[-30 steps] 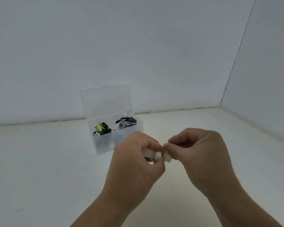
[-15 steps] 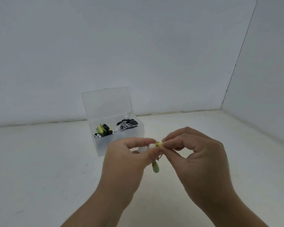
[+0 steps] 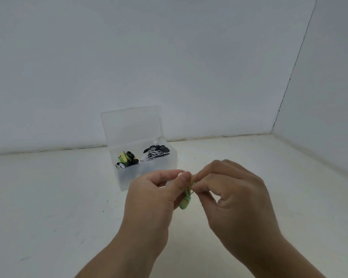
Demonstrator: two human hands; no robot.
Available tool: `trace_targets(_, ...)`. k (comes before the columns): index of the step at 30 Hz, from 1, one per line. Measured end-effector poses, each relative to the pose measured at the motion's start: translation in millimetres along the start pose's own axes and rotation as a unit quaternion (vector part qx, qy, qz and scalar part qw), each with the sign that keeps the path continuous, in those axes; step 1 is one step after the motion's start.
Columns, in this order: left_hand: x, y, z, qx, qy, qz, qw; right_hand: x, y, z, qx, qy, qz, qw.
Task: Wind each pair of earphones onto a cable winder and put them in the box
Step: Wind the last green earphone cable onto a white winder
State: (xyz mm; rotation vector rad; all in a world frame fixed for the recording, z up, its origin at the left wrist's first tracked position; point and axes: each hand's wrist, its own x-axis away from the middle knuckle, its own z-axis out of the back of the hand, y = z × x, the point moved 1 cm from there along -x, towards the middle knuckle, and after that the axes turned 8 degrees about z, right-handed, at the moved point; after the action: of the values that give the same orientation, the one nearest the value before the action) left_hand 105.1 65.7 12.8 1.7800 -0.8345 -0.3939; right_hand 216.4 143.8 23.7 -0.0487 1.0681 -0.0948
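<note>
1. Green plastic pokes out below my left hand point(image 3: 151, 199). It is the lower end of the cable winder point(image 3: 184, 204), which I pinch between thumb and forefinger. I hold it in front of the box point(image 3: 127, 178), on the side nearer me and lifted off the table point(image 3: 48, 197), so both hands can work around it.
2. My right hand point(image 3: 233, 199) pinches the thin yellowish earphone cable point(image 3: 191, 180) right against the winder, with its fingertips touching my left thumb. I judge that I grip this close to keep the turns tight.
3. My fingers hide the rest of the cable, so I cannot tell how much is left unwound.
4. Behind my hands the box stands open, its lid point(image 3: 131, 125) upright at the back so the front is free for dropping things in.
5. Inside the box, a yellow, green and black bundle point(image 3: 127, 159) lies on the left side and a black-and-white bundle point(image 3: 156, 152) on the right.
6. I judge this pair is near its last turns. The free end could spring loose if I let go before it is tucked in.
</note>
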Motion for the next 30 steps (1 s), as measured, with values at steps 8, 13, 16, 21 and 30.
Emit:
trace_targets(8, 5, 8, -1, 0.023, 0.046, -0.066, 0.997, 2, -10, -5, -0.006, 0.04, -0.008, 0.999)
trace_targets(13, 7, 17, 0, 0.0, 0.012, -0.116, 0.993, 2, -5, 2, -0.144, 0.098, -0.13, 0.976)
trace_targets(16, 9, 19, -2, 0.001, -0.018, -0.128, 0.992, -1, -1, 5, -0.18, 0.087, -0.163, 0.966)
trace_targets(21, 9, 22, -1, -0.005, -0.05, -0.148, 0.988, -4, 6, 10, -0.196, 0.024, -0.157, 0.968)
trace_targets(30, 2, 18, 3, 0.038, -0.118, -0.085, 0.989, -3, 8, 11, -0.121, 0.034, -0.074, 0.989)
